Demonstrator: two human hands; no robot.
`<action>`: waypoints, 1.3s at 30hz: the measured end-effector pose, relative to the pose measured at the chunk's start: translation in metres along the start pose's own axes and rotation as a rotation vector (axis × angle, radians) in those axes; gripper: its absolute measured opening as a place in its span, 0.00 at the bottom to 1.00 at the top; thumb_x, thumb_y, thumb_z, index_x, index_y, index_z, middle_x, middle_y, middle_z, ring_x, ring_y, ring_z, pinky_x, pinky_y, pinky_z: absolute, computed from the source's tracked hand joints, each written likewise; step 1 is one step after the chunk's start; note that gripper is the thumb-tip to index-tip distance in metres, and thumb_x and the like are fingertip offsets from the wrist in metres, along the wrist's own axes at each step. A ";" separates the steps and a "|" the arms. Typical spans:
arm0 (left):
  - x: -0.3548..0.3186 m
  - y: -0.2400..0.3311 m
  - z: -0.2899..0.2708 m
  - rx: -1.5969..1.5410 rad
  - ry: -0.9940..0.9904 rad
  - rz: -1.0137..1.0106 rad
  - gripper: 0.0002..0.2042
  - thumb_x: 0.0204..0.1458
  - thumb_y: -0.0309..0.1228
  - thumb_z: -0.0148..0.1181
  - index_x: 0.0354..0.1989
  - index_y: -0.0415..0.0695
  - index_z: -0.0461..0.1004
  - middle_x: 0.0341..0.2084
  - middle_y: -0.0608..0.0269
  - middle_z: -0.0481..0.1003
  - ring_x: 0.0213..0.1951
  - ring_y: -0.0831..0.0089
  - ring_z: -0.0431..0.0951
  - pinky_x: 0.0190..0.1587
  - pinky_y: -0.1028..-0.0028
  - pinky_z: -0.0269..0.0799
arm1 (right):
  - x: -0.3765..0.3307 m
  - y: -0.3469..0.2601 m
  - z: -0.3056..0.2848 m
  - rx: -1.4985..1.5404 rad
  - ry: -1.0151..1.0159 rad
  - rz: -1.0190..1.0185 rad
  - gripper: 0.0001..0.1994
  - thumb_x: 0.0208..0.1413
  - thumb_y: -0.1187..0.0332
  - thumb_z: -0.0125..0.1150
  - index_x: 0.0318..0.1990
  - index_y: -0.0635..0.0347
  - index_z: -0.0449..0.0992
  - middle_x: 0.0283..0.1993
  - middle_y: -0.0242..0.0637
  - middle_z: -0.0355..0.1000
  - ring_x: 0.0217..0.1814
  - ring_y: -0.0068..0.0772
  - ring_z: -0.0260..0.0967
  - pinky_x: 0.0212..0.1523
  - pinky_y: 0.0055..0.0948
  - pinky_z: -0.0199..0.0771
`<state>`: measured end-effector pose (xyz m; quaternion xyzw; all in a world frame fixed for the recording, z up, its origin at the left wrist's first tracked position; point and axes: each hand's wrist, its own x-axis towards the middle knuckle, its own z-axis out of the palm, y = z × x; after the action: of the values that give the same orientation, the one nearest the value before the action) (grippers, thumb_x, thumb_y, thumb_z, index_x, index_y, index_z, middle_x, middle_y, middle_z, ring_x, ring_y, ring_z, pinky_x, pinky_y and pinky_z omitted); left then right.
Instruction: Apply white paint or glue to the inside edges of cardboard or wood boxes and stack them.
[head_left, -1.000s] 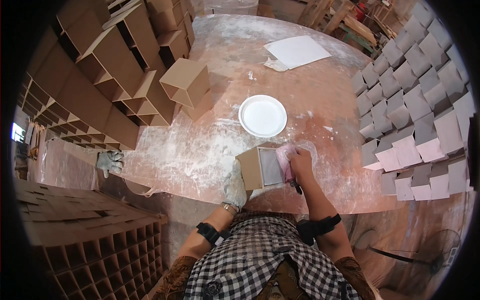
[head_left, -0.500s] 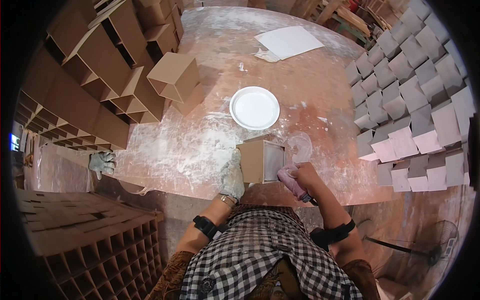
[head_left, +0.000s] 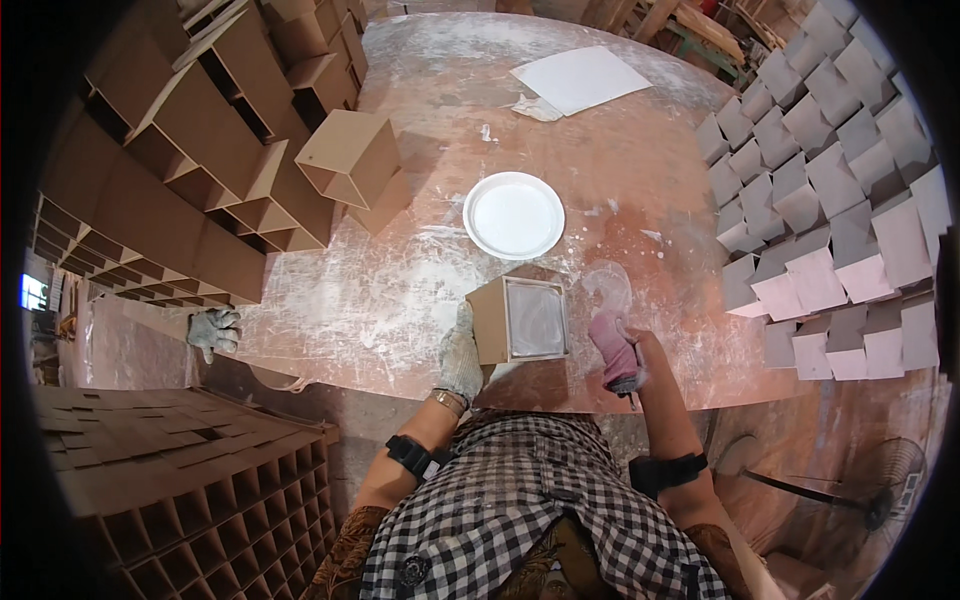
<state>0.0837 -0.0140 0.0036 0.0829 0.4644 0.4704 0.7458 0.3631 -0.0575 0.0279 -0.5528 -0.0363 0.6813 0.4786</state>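
Note:
My left hand [head_left: 460,362], in a whitish work glove, grips the left side of a square brown board box [head_left: 489,322]. The box is tilted, so a face smeared with wet white coating [head_left: 537,320] turns up toward me. Apart from the box, to its right, my right hand [head_left: 640,347] is closed around a pink cloth [head_left: 612,345] with a dark end. Beyond the box lies a round white shallow dish [head_left: 514,215], its inside white. A pale wet ring [head_left: 607,288] marks the tabletop near the cloth.
Brown open boxes [head_left: 350,150] are stacked at left. Rows of pale coated boxes [head_left: 830,190] stand at right. A white sheet [head_left: 582,80] lies far back on the table [head_left: 420,330]. A grey glove [head_left: 212,330] rests at the left edge. Below right stands a fan [head_left: 890,490].
My right hand has drawn the pink cloth off the box's coated face and moved right. The box has turned, showing more of that face. My left hand keeps its hold.

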 end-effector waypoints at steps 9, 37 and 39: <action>-0.019 0.012 0.008 -0.147 -0.126 0.000 0.10 0.57 0.39 0.56 0.37 0.45 0.73 0.31 0.67 0.74 0.28 0.80 0.74 0.27 0.80 0.74 | -0.003 0.020 0.005 0.138 -0.023 -0.065 0.18 0.59 0.66 0.47 0.53 0.69 0.65 0.48 0.47 0.71 0.44 0.42 0.72 0.44 0.39 0.76; -0.059 0.017 0.025 0.429 -0.069 0.127 0.12 0.58 0.38 0.53 0.29 0.43 0.74 0.19 0.69 0.70 0.24 0.83 0.67 0.27 0.79 0.66 | -0.026 0.015 0.066 -0.516 -0.180 -1.023 0.17 0.48 0.75 0.57 0.47 0.65 0.73 0.42 0.37 0.73 0.45 0.31 0.70 0.45 0.27 0.69; -0.034 -0.006 0.004 0.609 -0.088 0.440 0.12 0.59 0.38 0.52 0.31 0.42 0.74 0.21 0.68 0.71 0.25 0.82 0.68 0.30 0.79 0.67 | -0.035 0.014 0.083 -0.728 -0.063 -1.103 0.17 0.46 0.74 0.58 0.47 0.63 0.73 0.42 0.41 0.73 0.44 0.36 0.71 0.45 0.29 0.70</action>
<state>0.0863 -0.0422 0.0237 0.4186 0.5214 0.4557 0.5875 0.2871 -0.0495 0.0765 -0.5593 -0.5562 0.2964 0.5385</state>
